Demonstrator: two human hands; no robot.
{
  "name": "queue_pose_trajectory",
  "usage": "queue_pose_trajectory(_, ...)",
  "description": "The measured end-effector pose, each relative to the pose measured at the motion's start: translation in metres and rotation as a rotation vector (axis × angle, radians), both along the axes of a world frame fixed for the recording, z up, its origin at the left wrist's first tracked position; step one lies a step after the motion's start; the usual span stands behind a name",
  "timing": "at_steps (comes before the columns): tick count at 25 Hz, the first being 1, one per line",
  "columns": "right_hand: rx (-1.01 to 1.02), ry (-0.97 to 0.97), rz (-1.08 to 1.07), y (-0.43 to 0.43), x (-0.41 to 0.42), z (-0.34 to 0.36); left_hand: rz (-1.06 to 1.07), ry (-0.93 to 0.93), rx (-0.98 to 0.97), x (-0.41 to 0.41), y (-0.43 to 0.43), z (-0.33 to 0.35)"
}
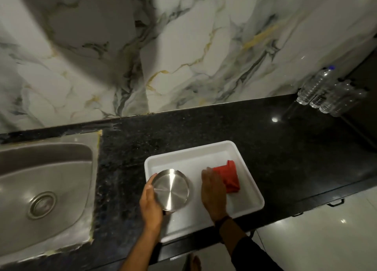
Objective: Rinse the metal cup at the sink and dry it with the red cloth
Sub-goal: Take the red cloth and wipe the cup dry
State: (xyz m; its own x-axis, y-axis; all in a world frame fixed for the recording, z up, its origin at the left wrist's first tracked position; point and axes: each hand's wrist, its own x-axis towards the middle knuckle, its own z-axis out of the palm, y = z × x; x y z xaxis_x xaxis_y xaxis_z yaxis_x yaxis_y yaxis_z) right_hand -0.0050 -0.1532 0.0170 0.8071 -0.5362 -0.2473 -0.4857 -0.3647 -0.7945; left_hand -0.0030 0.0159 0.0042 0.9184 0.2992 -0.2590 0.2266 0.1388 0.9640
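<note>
A shiny metal cup [171, 190] stands upside down, flat base up, in the left part of a white tray [191, 150] on the black counter. My left hand [150, 203] is wrapped around the cup's left side. A folded red cloth [230, 175] lies in the right part of the tray. My right hand [213, 193] rests palm down on the cloth's left end, fingers over it; whether it grips the cloth is unclear. The steel sink [44, 185] with its round drain sits to the left, and no tap is in view.
Several clear plastic water bottles [324, 91] stand at the back right of the black granite counter [204, 125]. A marble wall rises behind. The counter's front edge runs just below the tray, with pale floor tiles and a foot beyond it.
</note>
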Motion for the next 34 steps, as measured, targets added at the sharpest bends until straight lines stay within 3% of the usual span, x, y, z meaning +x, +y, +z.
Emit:
queue_pose_trajectory(2, -0.262, 0.228, -0.025, -0.051, 0.011, -0.009, -0.006, 0.008, 0.006, -0.002, -0.008, -0.003)
queue_pose_trajectory(5, -0.279, 0.566, -0.058, -0.083, 0.027, -0.021, -0.004, -0.007, 0.051, -0.001, -0.010, -0.006)
queue_pose_trajectory(12, -0.272, 0.616, -0.072, -0.104, 0.047, -0.041, 0.021, -0.043, 0.062, -0.005, -0.005, -0.012)
queue_pose_trajectory(19, -0.019, 0.458, -0.016, -0.114, 0.050, -0.040, 0.074, -0.035, 0.036, -0.011, 0.010, -0.005)
queue_pose_trajectory(25, 0.725, 0.222, -0.167, -0.068, 0.044, -0.007, 0.143, -0.046, 0.023, -0.015, 0.064, 0.014)
queue_pose_trajectory(27, 0.868, 0.146, -0.121, -0.020, 0.043, 0.011, 0.180, -0.039, 0.021, -0.014, 0.101, 0.015)
queue_pose_trajectory(31, 0.859, -0.092, 0.140, 0.121, 0.052, 0.061, 0.232, -0.055, 0.048, 0.002, 0.190, 0.017)
queue_pose_trajectory(34, 0.496, -0.415, 0.420, 0.251, 0.060, 0.097, 0.264, -0.082, 0.064, 0.024, 0.267, 0.015)
